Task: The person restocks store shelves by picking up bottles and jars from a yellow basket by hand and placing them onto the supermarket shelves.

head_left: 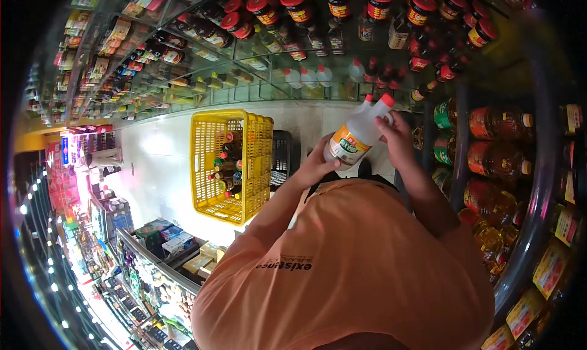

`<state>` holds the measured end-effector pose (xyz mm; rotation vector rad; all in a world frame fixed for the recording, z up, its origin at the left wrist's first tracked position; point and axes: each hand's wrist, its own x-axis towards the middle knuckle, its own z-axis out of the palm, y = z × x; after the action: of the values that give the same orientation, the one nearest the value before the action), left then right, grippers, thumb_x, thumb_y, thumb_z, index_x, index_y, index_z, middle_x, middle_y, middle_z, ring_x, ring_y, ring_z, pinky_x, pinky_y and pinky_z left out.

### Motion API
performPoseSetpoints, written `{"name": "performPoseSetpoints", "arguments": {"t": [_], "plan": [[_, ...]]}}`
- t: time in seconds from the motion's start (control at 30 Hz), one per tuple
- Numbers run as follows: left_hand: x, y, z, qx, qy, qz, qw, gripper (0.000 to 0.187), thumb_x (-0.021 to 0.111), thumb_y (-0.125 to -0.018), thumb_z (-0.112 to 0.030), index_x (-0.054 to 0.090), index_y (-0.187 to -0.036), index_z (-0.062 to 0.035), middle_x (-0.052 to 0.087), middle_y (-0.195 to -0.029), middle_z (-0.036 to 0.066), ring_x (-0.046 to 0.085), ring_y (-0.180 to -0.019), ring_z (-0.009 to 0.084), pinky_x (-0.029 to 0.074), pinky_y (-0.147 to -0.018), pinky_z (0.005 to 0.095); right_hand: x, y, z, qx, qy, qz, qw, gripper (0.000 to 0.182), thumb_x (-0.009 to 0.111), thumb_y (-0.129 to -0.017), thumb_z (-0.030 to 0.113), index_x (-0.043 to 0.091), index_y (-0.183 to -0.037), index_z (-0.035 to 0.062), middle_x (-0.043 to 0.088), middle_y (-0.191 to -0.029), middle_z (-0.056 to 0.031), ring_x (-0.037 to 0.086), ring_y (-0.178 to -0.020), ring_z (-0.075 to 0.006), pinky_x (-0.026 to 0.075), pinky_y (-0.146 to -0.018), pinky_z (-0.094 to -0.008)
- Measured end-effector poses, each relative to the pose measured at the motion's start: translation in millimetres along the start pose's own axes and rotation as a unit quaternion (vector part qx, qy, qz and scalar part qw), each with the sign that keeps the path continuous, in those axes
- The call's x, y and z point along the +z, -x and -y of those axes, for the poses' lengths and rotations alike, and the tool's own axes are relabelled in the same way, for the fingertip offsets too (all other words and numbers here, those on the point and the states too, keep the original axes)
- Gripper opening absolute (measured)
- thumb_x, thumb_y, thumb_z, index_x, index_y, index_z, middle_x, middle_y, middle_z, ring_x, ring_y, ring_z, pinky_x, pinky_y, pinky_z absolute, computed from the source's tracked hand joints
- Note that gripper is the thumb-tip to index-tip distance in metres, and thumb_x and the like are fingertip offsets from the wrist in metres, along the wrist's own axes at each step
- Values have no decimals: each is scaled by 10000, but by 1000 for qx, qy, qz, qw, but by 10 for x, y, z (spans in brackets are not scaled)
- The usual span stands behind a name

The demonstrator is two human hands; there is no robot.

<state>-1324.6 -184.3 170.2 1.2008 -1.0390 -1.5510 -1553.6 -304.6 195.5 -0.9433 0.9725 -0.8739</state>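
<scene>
In front of my body are two translucent white plastic bottles with red caps, side by side and tilted. The nearer bottle [351, 143] has a yellow and green label; the other bottle [361, 108] is mostly hidden behind it. My left hand [318, 163] is closed around the lower part of the nearer bottle, thumb near its base. My right hand [396, 133] grips it by the neck and handle side, just below the cap. Whether either hand also touches the rear bottle cannot be made out. Similar white bottles [309, 76] stand on the lower shelf ahead.
A yellow plastic basket [247, 218] with several bottles inside stands to the left, beside a black crate [282, 160]. Shelves of red-lidded jars [338, 1] rise ahead. Large oil bottles [495, 123] line the rack on the right, behind a dark rail [543, 178]. Boxes [177, 241] sit lower left.
</scene>
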Motion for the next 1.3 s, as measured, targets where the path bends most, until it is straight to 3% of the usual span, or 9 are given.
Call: {"name": "performPoseSetpoints", "arguments": {"t": [0.3, 0.5, 0.63, 0.8, 0.87, 0.93, 1.07, 1.13, 1.3], "plan": [[-35, 42, 38, -71, 119, -74, 988, 803, 828, -810, -194, 405, -1453, 36, 615, -1268, 115, 582, -1188, 217, 441, -1052, 368, -113, -230, -99, 109, -133, 41, 984, 225, 640, -970, 296, 635, -1072, 95, 632, -944, 21, 611, -878, -92, 501, -737, -280], [-653, 20, 516, -161, 70, -201, 964, 678, 747, -878, -174, 431, -1458, -21, 651, -1241, 108, 639, -1087, 197, 518, -882, 319, -54, -537, -617, 206, -11, 134, 969, 205, 648, -953, 264, 658, -998, 64, 622, -916, -11, 587, -769, -116, 540, -690, -325], [-1208, 312, 1357, -146, -94, -288, 942, 498, 681, -922, -198, 524, -1365, -31, 724, -1047, 109, 687, -944, 167, 530, -821, 297, 98, -870, -1753, 102, 170, 126, 972, 224, 672, -928, 236, 664, -920, 11, 607, -799, -21, 614, -717, -119, 527, -598, -308], [-1551, 1234, 1751, -302, -204, -317, 876, 419, 680, -919, -278, 616, -1255, -35, 738, -983, 128, 721, -855, 207, 552, -765, 323, -112, -1684, -2787, 106, 459, 31, 881, 362, 704, -859, 331, 685, -814, -28, 697, -722, -161, 716, -738, -265, 548, -691, -408], [-1641, 1720, 2030, -339, -202, -339, 854, 412, 676, -919, -294, 634, -1230, -27, 733, -968, 144, 722, -836, 214, 555, -746, 323, -732, -2267, -4039, 132, 472, 6, 872, 352, 651, -900, 352, 694, -929, 4, 721, -850, -180, 716, -727, -314, 551, -687, -454], [-1702, 2310, 2589, -315, -216, -386, 840, 379, 673, -922, -277, 644, -1203, -22, 728, -931, 122, 717, -801, 204, 556, -698, 330, -485, -2486, -3601, 341, 307, -19, 888, 355, 638, -935, 389, 664, -1171, 124, 698, -935, -105, 673, -670, -282, 557, -561, -411], [-1467, 3234, 3125, -414, 102, -485, 764, 307, 639, -923, -211, 642, -1133, 13, 709, -889, 80, 700, -781, 190, 561, -684, 335, -552, -3100, -4074, 345, 334, 4, 877, 396, 607, -955, 399, 575, -1281, 177, 644, -1121, -98, 671, -744, -292, 559, -573, -450], [-1208, 3071, 2465, -513, -54, -451, 728, 316, 631, -920, -206, 658, -1144, 14, 714, -904, 99, 695, -785, 191, 559, -690, 320, -441, -3411, -4206, 338, 229, -73, 910, 405, 588, -971, 402, 540, -1309, 184, 584, -1196, -85, 661, -847, -302, 565, -613, -479], [-756, 4149, 3583, -507, -83, -406, 756, 414, 661, -887, -332, 712, -1153, -19, 745, -1028, 162, 714, -933, 267, 557, -823, 379, -210, -4128, -4450, 318, 84, -129, 936, 533, 533, -1024, 367, 391, -1488, 144, 546, -1302, -109, 635, -972, -279, 574, -728, -438]]}}
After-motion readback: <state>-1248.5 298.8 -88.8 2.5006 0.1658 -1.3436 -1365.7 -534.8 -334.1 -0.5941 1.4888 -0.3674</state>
